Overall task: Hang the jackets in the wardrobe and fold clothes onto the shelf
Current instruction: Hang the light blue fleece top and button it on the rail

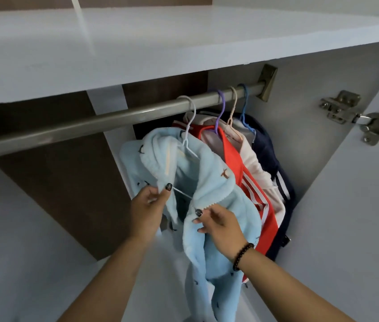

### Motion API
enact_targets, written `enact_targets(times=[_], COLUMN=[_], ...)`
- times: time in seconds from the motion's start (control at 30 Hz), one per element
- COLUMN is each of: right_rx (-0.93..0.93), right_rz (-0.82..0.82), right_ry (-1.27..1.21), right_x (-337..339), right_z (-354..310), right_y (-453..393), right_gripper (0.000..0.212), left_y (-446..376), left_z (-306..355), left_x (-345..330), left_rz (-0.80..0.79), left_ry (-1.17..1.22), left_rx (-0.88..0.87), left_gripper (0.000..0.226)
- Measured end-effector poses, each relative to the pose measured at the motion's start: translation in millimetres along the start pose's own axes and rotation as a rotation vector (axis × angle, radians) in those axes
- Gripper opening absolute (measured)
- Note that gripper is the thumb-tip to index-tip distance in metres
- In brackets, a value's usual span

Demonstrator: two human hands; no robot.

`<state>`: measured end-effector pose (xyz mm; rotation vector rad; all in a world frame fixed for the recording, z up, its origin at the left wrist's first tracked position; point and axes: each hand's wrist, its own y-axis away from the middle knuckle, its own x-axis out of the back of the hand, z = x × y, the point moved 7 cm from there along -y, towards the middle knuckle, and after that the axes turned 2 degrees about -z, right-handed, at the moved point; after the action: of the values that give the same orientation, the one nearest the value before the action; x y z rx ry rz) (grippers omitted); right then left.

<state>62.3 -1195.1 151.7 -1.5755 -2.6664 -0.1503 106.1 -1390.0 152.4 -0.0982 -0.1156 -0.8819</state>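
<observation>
A light blue fleece jacket (216, 189) hangs on a white hanger (189, 126) hooked over the grey wardrobe rail (91, 123). My left hand (147, 211) pinches the jacket's left front edge near the collar. My right hand (221, 225) pinches the right front edge by the zip. To the right on the same rail hang a red jacket with white stripes (242, 173) on a purple hanger (221, 105), a pale pink garment (258, 168) on a beige hanger (233, 101), and a navy jacket (269, 154) on a blue hanger (245, 105).
A white shelf (160, 49) runs above the rail. The wardrobe's white right side wall (323, 159) carries a metal door hinge (358, 115). Dark brown back panels (67, 194) show behind the rail on the left, where no hangers are on it.
</observation>
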Motion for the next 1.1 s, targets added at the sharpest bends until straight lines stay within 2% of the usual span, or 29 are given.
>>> enact_targets(times=[0.13, 0.2, 0.33, 0.53, 0.7, 0.77, 0.9, 1.0, 1.1], right_rx=[-0.059, -0.067, -0.033, -0.034, -0.044, -0.033, 0.021, 0.084, 0.11], right_rz=[0.018, 0.028, 0.031, 0.007, 0.003, 0.033, 0.061, 0.054, 0.039], right_ry=[-0.116, -0.181, -0.208, -0.116, -0.125, -0.173, -0.138, -0.04, 0.001], right_x=[-4.2, -7.0, -13.4, -11.2, -7.3, -2.9, 5.8, 7.9, 9.5], right_z=[7.6, 4.1, -14.8, -25.3, -26.1, -27.8, -32.0, -40.2, -46.6], right_y=[-6.7, -10.9, -21.2, -14.1, -10.5, -9.5, -3.1, 0.3, 2.2], right_gripper=[0.015, 0.018, 0.013, 0.021, 0.023, 0.022, 0.024, 0.025, 0.023], left_y=[16.5, 27.9, 57.7, 70.7, 66.8, 65.8, 64.5, 63.5, 64.7], left_z=[18.8, 23.6, 10.2, 4.9, 7.0, 8.6, 23.5, 32.2, 34.9], left_x=[16.7, 18.8, 8.7, 2.8, -7.3, -12.2, -15.9, -15.6, -14.9], left_rz=[0.02, 0.01, 0.013, 0.121, 0.036, -0.026, -0.07, -0.076, -0.082], left_ry=[-0.1, -0.101, -0.14, -0.066, 0.051, 0.087, 0.013, -0.079, -0.075], left_rx=[-0.122, -0.147, -0.092, -0.091, -0.084, -0.079, -0.138, -0.179, -0.183], left_gripper=[0.025, 0.029, 0.036, 0.023, 0.015, 0.023, 0.011, 0.025, 0.039])
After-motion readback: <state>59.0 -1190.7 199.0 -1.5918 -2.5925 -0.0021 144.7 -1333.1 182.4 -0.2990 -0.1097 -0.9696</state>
